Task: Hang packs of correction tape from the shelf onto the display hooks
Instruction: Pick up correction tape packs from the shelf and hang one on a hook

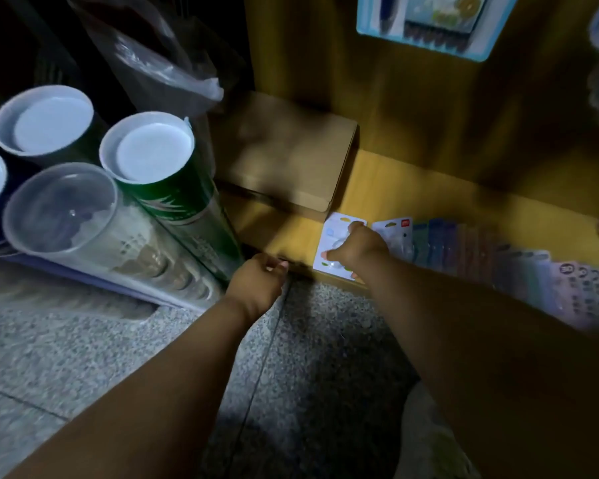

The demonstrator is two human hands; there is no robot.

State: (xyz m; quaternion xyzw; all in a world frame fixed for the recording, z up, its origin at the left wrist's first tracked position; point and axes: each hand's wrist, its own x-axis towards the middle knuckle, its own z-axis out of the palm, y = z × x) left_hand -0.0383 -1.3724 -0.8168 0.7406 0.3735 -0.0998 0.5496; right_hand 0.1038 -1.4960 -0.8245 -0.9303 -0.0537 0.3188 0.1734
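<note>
I see both arms reaching down toward the low wooden shelf (412,188). My right hand (355,245) sits on top of a white pack of correction tape (336,233) lying flat at the shelf's front edge; the fingers are curled down over its clear blister, touching it, though I cannot tell whether they have actually closed around the pack or only press on it. Just to the right lies a second pack (393,229), and beyond that a row of overlapping coloured packs (464,247) runs along the shelf edge — the picture is blurred there, so their print is unreadable.

My left hand (260,278) is loosely curled near the shelf's front lip, apart from the packs; something pale shows at the fingertips, too small to identify, so I cannot tell if it holds anything.

A flat cardboard box (284,153) rests on the shelf behind the packs. Left of it, tall tubes with white caps (146,150) lean together — one green. The floor (308,340) below is speckled grey.
</note>
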